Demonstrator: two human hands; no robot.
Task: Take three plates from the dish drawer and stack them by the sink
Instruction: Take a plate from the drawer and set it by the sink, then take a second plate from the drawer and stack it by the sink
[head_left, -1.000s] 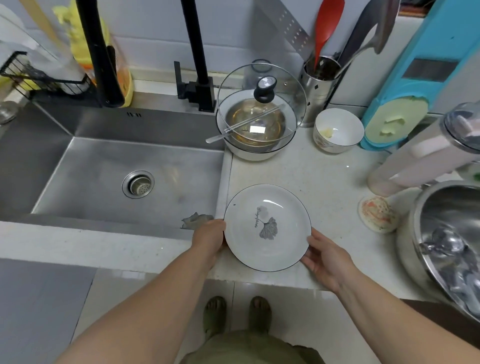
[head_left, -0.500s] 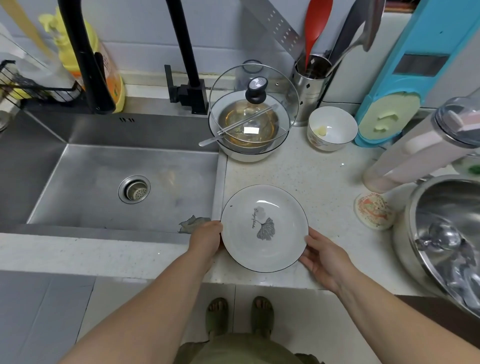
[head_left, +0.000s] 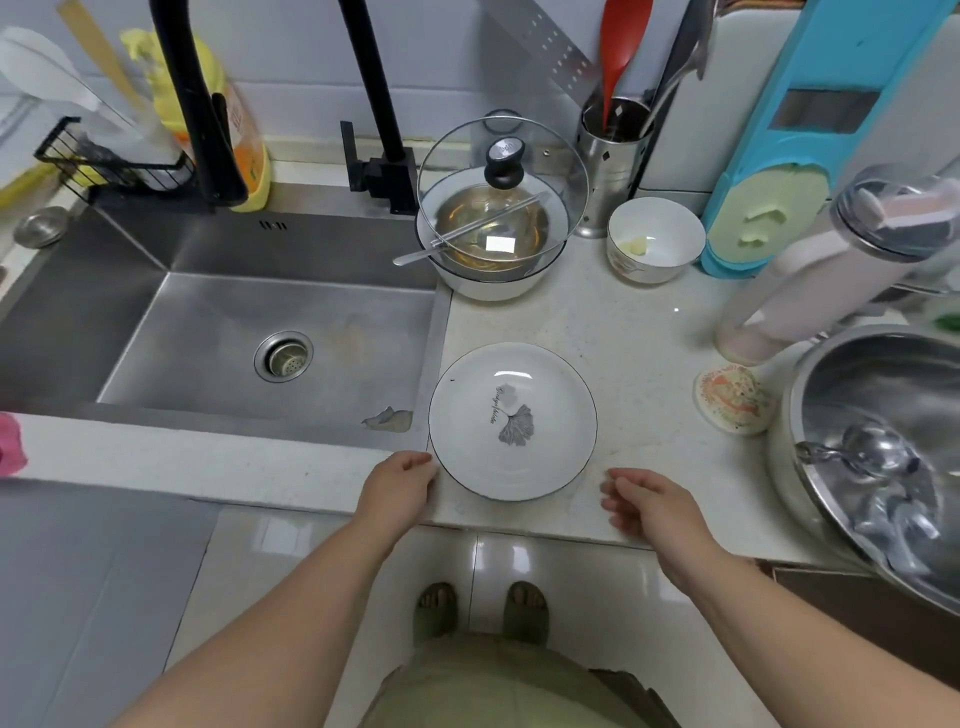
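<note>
Plate flat on counter beside sink, left hand and right hand loosely curled, empty

Kitchen corner with a pale speckled stone counter and a steel sink set into its left part.

A white tiled wall runs behind the counter's back edge, where a black faucet rises at the sink's rear right corner. Below the counter's front edge lies a glossy light tiled floor, catching soft reflections, with a grey surface to the left.
</note>
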